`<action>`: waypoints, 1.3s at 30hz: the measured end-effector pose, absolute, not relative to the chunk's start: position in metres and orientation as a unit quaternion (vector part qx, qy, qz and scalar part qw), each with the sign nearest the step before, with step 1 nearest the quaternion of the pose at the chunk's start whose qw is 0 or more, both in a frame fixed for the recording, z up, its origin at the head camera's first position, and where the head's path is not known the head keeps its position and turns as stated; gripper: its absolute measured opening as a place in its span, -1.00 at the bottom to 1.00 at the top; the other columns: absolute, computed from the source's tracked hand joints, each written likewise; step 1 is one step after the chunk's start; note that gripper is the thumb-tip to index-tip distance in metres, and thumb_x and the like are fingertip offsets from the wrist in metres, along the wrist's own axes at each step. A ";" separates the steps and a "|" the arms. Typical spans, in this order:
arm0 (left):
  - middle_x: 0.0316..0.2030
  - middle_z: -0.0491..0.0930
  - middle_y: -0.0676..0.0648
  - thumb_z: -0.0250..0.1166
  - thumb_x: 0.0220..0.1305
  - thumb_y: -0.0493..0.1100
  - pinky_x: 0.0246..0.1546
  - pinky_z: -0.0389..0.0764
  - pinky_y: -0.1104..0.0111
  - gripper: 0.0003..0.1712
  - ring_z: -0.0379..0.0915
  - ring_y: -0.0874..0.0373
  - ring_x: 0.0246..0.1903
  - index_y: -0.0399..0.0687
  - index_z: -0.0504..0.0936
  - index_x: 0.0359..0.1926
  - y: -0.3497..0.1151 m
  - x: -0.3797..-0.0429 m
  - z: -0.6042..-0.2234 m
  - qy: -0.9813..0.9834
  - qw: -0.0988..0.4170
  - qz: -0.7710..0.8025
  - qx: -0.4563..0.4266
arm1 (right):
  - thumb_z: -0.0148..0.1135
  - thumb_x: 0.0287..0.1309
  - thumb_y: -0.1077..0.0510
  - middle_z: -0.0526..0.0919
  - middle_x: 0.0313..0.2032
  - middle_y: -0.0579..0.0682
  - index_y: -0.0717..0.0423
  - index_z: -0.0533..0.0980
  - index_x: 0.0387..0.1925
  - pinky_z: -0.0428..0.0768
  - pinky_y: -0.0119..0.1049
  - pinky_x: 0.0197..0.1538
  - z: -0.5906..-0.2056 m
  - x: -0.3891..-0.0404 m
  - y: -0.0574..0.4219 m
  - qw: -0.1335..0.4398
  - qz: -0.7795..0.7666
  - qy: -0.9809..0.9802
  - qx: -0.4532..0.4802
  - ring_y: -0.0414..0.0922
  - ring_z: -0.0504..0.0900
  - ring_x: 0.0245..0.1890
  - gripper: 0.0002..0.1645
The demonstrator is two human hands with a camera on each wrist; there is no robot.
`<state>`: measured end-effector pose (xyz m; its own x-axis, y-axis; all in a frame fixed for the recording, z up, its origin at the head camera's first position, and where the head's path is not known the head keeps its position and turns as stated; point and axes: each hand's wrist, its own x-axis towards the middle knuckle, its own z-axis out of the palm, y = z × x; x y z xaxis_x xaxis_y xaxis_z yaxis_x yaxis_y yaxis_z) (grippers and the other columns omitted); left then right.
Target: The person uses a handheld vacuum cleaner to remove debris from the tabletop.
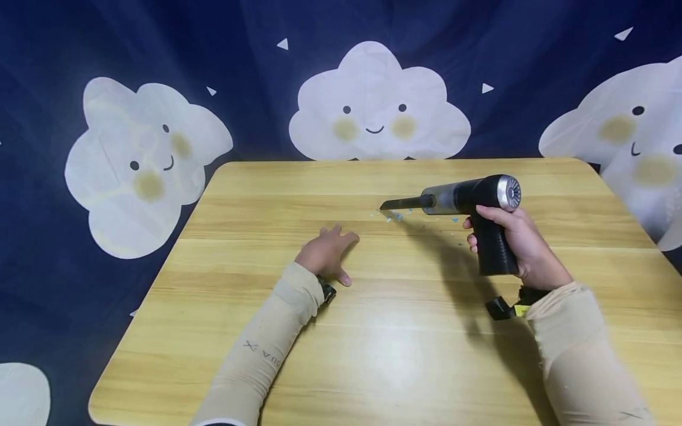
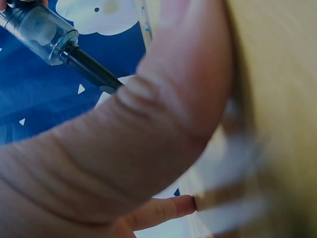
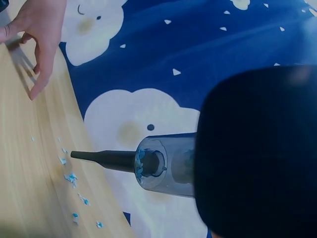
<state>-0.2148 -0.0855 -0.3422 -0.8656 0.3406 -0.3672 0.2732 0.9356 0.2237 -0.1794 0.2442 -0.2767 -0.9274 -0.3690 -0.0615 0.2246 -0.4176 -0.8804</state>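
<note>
Blue scraps (image 3: 71,177), several, lie by one vacuum (image 1: 458,197) — right fingers (image 1: 472,240) curled round it, left fingers (image 1: 348,239) spread, empty.

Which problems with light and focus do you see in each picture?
Head view: glare on the tabletop, shadow below the handheld vacuum; left wrist view: left hand and tabletop look blurred; right wrist view: the vacuum's nearest part almost black.

one head view, two close wrist views
head looks forward and down over the desk (image 1: 181,296); both wrist views, turned sideways, share the nozzle (image 3: 116,160) and backdrop (image 3: 148,59).
</note>
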 end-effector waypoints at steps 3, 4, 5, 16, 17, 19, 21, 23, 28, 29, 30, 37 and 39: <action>0.46 -0.08 -0.17 0.58 -0.33 0.14 -0.04 0.47 -0.21 0.18 -0.04 -0.24 0.32 0.31 0.16 0.37 -0.085 -0.216 -0.344 0.962 0.204 0.083 0.159 | -0.11 0.42 0.24 0.62 -0.45 0.08 0.16 0.13 0.15 0.64 -0.32 -0.51 -0.277 -0.180 0.244 0.182 -0.839 0.508 -0.069 -0.06 0.58 -0.61 -0.66; 0.46 -0.07 -0.17 0.58 -0.33 0.14 -0.05 0.46 -0.21 0.18 -0.03 -0.23 0.32 0.31 0.16 0.37 -0.085 -0.216 -0.344 0.962 0.204 0.083 0.159 | -0.10 0.42 0.23 0.62 -0.45 0.08 0.16 0.13 0.15 0.64 -0.32 -0.51 -0.278 -0.180 0.244 0.183 -0.838 0.509 -0.068 -0.06 0.58 -0.61 -0.65; 0.46 -0.06 -0.17 0.58 -0.33 0.14 -0.05 0.47 -0.21 0.18 -0.02 -0.22 0.30 0.31 0.16 0.37 -0.085 -0.216 -0.344 0.963 0.203 0.083 0.159 | -0.09 0.42 0.23 0.62 -0.45 0.08 0.16 0.12 0.15 0.64 -0.32 -0.51 -0.278 -0.181 0.244 0.182 -0.839 0.509 -0.066 -0.06 0.58 -0.62 -0.65; 0.47 -0.12 -0.19 0.57 -0.31 0.14 -0.03 0.30 -0.41 0.19 -0.12 -0.28 0.35 0.31 0.13 0.39 -0.084 -0.221 -0.342 0.963 0.199 0.086 0.158 | -0.11 0.42 0.25 0.62 -0.45 0.09 0.16 0.15 0.14 0.64 -0.32 -0.51 -0.277 -0.185 0.243 0.177 -0.842 0.504 -0.071 -0.05 0.58 -0.61 -0.68; 0.47 -0.12 -0.20 0.57 -0.31 0.14 -0.03 0.30 -0.43 0.19 -0.13 -0.28 0.35 0.30 0.13 0.39 -0.084 -0.222 -0.342 0.963 0.201 0.086 0.159 | -0.12 0.42 0.26 0.62 -0.45 0.10 0.17 0.14 0.14 0.64 -0.33 -0.51 -0.277 -0.185 0.243 0.177 -0.844 0.501 -0.071 -0.05 0.58 -0.61 -0.68; 0.46 -0.12 -0.22 0.57 -0.32 0.13 -0.03 0.28 -0.44 0.20 -0.15 -0.29 0.35 0.29 0.13 0.39 -0.084 -0.222 -0.342 0.961 0.207 0.089 0.159 | -0.14 0.43 0.26 0.62 -0.45 0.10 0.16 0.13 0.15 0.65 -0.32 -0.51 -0.277 -0.185 0.244 0.179 -0.847 0.496 -0.067 -0.04 0.57 -0.62 -0.67; 0.46 -0.13 -0.22 0.57 -0.31 0.13 -0.03 0.26 -0.45 0.20 -0.16 -0.29 0.35 0.29 0.12 0.39 -0.084 -0.221 -0.342 0.960 0.214 0.089 0.160 | -0.14 0.43 0.26 0.62 -0.45 0.11 0.15 0.12 0.16 0.65 -0.32 -0.51 -0.278 -0.184 0.244 0.181 -0.849 0.492 -0.063 -0.04 0.57 -0.62 -0.67; 0.46 -0.12 -0.22 0.58 -0.31 0.13 -0.04 0.26 -0.46 0.20 -0.13 -0.29 0.34 0.29 0.12 0.39 -0.085 -0.219 -0.342 0.959 0.216 0.090 0.160 | -0.14 0.43 0.26 0.62 -0.45 0.11 0.15 0.13 0.15 0.65 -0.32 -0.51 -0.280 -0.183 0.244 0.182 -0.851 0.489 -0.060 -0.04 0.57 -0.61 -0.68; 0.47 -0.14 -0.20 0.57 -0.30 0.14 -0.01 0.23 -0.46 0.20 -0.17 -0.30 0.36 0.30 0.12 0.40 -0.092 -0.213 -0.344 0.960 0.213 0.096 0.151 | -0.11 0.42 0.24 0.62 -0.45 0.10 0.19 0.17 0.12 0.64 -0.32 -0.50 -0.283 -0.185 0.239 0.193 -0.847 0.492 -0.057 -0.05 0.58 -0.60 -0.70; 0.47 -0.14 -0.20 0.57 -0.30 0.14 -0.01 0.23 -0.46 0.19 -0.18 -0.30 0.37 0.30 0.12 0.40 -0.093 -0.212 -0.345 0.961 0.212 0.097 0.150 | -0.12 0.43 0.24 0.62 -0.44 0.10 0.18 0.17 0.12 0.64 -0.32 -0.50 -0.284 -0.185 0.238 0.196 -0.847 0.492 -0.058 -0.05 0.58 -0.60 -0.70; 0.47 -0.10 -0.20 0.57 -0.30 0.15 -0.01 0.24 -0.46 0.19 -0.15 -0.29 0.36 0.30 0.13 0.39 -0.095 -0.212 -0.345 0.961 0.211 0.098 0.151 | -0.13 0.43 0.24 0.62 -0.44 0.10 0.18 0.17 0.13 0.64 -0.32 -0.50 -0.284 -0.185 0.238 0.197 -0.846 0.491 -0.058 -0.05 0.58 -0.60 -0.70; 0.41 0.05 -0.19 0.57 -0.30 0.17 -0.03 0.25 -0.46 0.14 -0.02 -0.27 0.30 0.24 0.21 0.36 -0.095 -0.214 -0.344 0.961 0.203 0.090 0.167 | -0.19 0.46 0.24 0.61 -0.42 0.09 0.16 0.14 0.15 0.64 -0.34 -0.48 -0.288 -0.180 0.243 0.199 -0.840 0.500 -0.068 -0.06 0.56 -0.58 -0.70; 0.43 0.02 -0.20 0.56 -0.29 0.17 -0.01 0.22 -0.47 0.14 -0.06 -0.29 0.33 0.24 0.20 0.36 -0.094 -0.215 -0.345 0.960 0.206 0.090 0.166 | -0.19 0.46 0.24 0.61 -0.41 0.08 0.16 0.15 0.15 0.64 -0.34 -0.48 -0.287 -0.180 0.244 0.198 -0.835 0.509 -0.071 -0.06 0.56 -0.58 -0.71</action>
<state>-0.2152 -0.0942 -0.3453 -0.8594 0.3565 -0.3665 0.2824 0.9285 0.2410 -0.1801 0.2443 -0.2871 -0.9118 -0.4021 -0.0836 0.2582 -0.4030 -0.8780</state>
